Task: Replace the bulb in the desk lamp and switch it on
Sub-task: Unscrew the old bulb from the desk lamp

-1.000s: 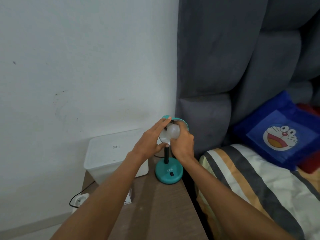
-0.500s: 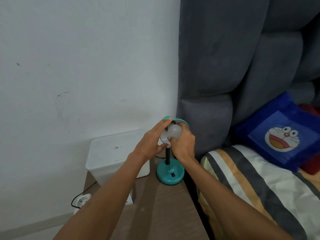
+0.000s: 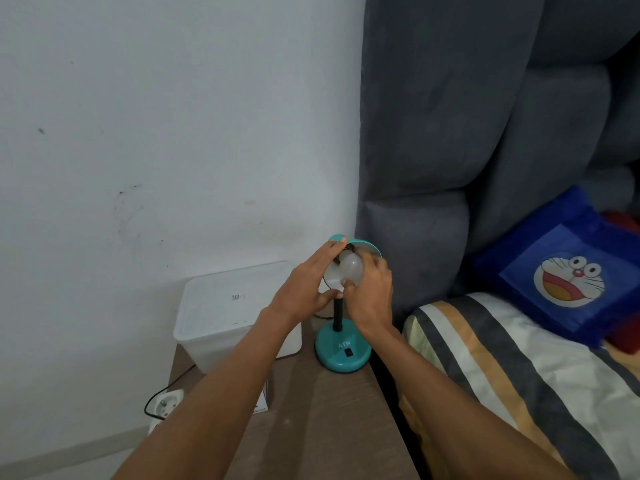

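Note:
A small teal desk lamp point(image 3: 343, 355) with a round base and black stem stands at the back right of the wooden bedside table point(image 3: 329, 420). Its teal shade point(image 3: 369, 247) faces me. A white bulb point(image 3: 351, 268) sits in the mouth of the shade. My right hand point(image 3: 370, 292) grips the bulb with thumb and fingers. My left hand point(image 3: 308, 285) clasps the shade's left rim, fingers over the top and thumb below. A black switch point(image 3: 349, 352) shows on the lamp's base.
A white plastic box point(image 3: 225, 313) stands on the table left of the lamp, against the white wall. A small white carton point(image 3: 261, 403) lies by my left forearm. A socket strip with a black cable point(image 3: 166, 403) lies on the floor. Grey headboard and a bed with a blue cushion point(image 3: 554, 271) are to the right.
Both hands have stayed on the shade and bulb. My right hand's fingers have shifted slightly around the bulb; the view has barely moved.

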Available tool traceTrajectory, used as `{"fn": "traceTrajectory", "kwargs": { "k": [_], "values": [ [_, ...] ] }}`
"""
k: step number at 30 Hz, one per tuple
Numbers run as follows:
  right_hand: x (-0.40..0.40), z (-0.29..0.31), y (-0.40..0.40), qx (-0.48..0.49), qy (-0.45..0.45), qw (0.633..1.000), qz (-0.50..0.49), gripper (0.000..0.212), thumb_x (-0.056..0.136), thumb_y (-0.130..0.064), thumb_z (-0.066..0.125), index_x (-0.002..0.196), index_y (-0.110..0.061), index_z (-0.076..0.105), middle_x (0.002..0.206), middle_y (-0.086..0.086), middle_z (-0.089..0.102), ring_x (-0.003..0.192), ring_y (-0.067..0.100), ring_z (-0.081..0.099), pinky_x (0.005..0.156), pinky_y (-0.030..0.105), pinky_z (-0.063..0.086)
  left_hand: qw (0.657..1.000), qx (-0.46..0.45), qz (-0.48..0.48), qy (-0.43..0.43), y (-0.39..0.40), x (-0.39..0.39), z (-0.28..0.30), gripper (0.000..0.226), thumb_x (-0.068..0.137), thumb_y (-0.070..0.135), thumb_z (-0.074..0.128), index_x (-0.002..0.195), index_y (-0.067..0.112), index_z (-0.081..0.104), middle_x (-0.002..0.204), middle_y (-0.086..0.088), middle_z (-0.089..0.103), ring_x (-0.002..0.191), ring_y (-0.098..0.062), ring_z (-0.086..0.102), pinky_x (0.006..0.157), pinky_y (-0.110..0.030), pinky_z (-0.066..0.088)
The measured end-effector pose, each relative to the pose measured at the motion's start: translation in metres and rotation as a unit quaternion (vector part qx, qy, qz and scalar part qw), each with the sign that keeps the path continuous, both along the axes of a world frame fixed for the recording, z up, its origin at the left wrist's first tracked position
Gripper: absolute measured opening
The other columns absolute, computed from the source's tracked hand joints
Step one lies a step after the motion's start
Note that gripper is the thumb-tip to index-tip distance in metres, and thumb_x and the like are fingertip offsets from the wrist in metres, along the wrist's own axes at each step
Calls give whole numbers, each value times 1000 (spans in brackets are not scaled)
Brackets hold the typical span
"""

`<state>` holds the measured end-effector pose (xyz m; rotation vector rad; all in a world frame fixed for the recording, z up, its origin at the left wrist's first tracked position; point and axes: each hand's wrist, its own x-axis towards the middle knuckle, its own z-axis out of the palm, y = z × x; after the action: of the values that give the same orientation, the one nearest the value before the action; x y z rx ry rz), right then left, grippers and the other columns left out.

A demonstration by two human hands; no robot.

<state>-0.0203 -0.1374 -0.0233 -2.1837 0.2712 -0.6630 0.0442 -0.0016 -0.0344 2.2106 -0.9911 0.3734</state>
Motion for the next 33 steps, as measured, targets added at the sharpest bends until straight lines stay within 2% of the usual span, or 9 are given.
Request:
{"fn": "traceTrajectory", "kwargs": {
  "k": [6,10,14,16,19,24,28,31,33],
  "values": [
    [-2,2,-1,-8,-8,999,40,57,89,-5,66,139,-27,52,131,11,50,113,27,59,95,32,50,1000,-2,2,8,0,0,0,104,83,16,85,159,42,19,165,1,36,149,-21,41,113,-47,47],
    [0,4,0,26,-6,999,35,46,91,-18,67,134,-30,58,131,11,47,117,26,55,97,26,43,1000,-2,3,6,0,-1,1,105,83,14,85,159,42,18,165,1,35,150,-20,41,113,-46,48],
    [2,2,3,49,6,999,2,65,82,-13,77,140,-20,47,132,10,57,118,28,59,96,39,54,1000,-3,-2,4,0,-2,1,102,83,15,85,159,40,20,166,0,35,151,-21,39,115,-47,46],
    [2,4,1,44,13,999,-6,62,81,-13,78,137,-17,51,129,10,62,115,28,62,92,36,53,1000,-5,-2,6,1,-2,1,102,83,16,85,159,41,20,166,0,35,150,-22,40,115,-48,45],
    [-1,6,0,38,1,999,13,57,84,-10,76,134,-25,55,126,8,64,111,26,64,91,35,53,1000,-6,-2,8,1,-2,2,101,83,17,85,159,39,21,165,-2,36,149,-23,41,115,-48,46],
    [5,3,-1,43,12,999,21,53,89,-8,63,134,-35,55,130,10,56,106,19,52,87,24,43,1000,-2,0,9,0,-2,2,101,82,16,85,159,37,22,164,-2,38,149,-22,42,114,-47,46],
    [3,4,1,42,-2,999,18,41,95,-26,64,135,-32,58,132,12,57,120,27,55,94,31,45,1000,6,2,8,1,-1,2,100,83,17,85,160,33,23,165,-2,37,148,-22,43,114,-45,46],
    [2,3,-2,51,3,999,6,56,88,-22,74,139,-21,51,131,10,57,118,26,58,91,30,47,1000,6,-1,14,3,-1,1,102,83,16,85,160,36,22,165,-2,36,148,-23,43,115,-47,46],
    [3,4,-4,47,6,999,2,58,82,-21,79,134,-16,53,126,9,62,114,27,62,88,29,48,1000,7,-2,22,5,-1,2,103,82,17,86,159,39,21,165,-1,36,149,-23,42,115,-47,46]
  ]
}}
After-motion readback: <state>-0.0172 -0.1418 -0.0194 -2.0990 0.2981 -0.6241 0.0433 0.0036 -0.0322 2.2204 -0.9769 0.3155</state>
